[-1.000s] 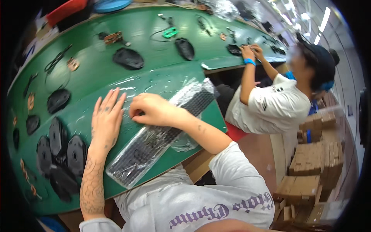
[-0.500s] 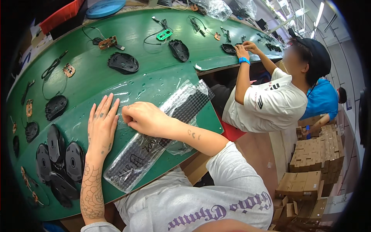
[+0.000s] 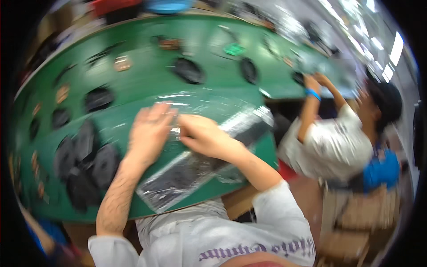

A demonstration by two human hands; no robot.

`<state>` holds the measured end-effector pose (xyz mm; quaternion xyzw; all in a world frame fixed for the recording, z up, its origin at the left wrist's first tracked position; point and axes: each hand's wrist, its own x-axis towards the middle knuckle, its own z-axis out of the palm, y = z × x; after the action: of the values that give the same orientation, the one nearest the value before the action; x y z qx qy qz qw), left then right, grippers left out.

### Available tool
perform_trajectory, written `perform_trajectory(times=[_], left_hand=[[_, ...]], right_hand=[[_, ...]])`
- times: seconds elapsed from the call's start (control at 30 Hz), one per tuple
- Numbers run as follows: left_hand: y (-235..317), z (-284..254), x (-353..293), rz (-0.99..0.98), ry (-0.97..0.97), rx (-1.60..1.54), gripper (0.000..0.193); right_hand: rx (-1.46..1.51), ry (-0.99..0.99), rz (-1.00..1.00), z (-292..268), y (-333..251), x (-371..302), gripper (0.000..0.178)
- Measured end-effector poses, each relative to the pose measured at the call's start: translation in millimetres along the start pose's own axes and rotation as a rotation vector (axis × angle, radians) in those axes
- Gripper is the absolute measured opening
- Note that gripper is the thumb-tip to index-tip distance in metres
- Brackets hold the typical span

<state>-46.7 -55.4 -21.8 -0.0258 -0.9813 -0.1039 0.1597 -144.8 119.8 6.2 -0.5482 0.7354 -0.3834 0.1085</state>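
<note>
My left hand (image 3: 153,129) lies on the green mat (image 3: 133,104), its blurred fingers stretched forward. Beside it, fingers curled inward, is my right hand (image 3: 207,135). A small shiny spot shows between the two hands; whether the right fingers hold anything is hidden. Under my right forearm a clear plastic bag (image 3: 167,184) with dark, bumpy contents lies slantwise. Left of my left forearm sits a cluster of black computer mouse shells (image 3: 106,164). Past my hands, a loose black mouse shell (image 3: 100,99) rests on the green bench.
More mouse shells (image 3: 187,70), a green circuit board (image 3: 234,49), brown circuit boards (image 3: 122,63) and cables line the bench. At the right a co-worker's hands (image 3: 313,81) work over the bench. Cardboard boxes (image 3: 364,213) stand lower right. Another person's forearm (image 3: 38,227) shows lower left.
The whole view has swung, shifting the scene rightward with blur. My hands are closer together, nearly touching. The left fingers look less spread.
</note>
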Motion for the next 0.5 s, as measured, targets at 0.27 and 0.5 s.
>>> perform_trajectory(times=[0.27, 0.5], left_hand=[[-5.8, 10.4, -20.5, 0.02, 0.158, -0.11, 0.049], [-20.5, -113.0, -51.4, -0.057, 0.145, -0.265, 0.037]], right_hand=[[0.472, 0.067, 0.152, 5.7, -3.9, 1.8, 0.024], [0.569, 0.032, 0.348, 20.0, 13.1, 9.0, 0.024]])
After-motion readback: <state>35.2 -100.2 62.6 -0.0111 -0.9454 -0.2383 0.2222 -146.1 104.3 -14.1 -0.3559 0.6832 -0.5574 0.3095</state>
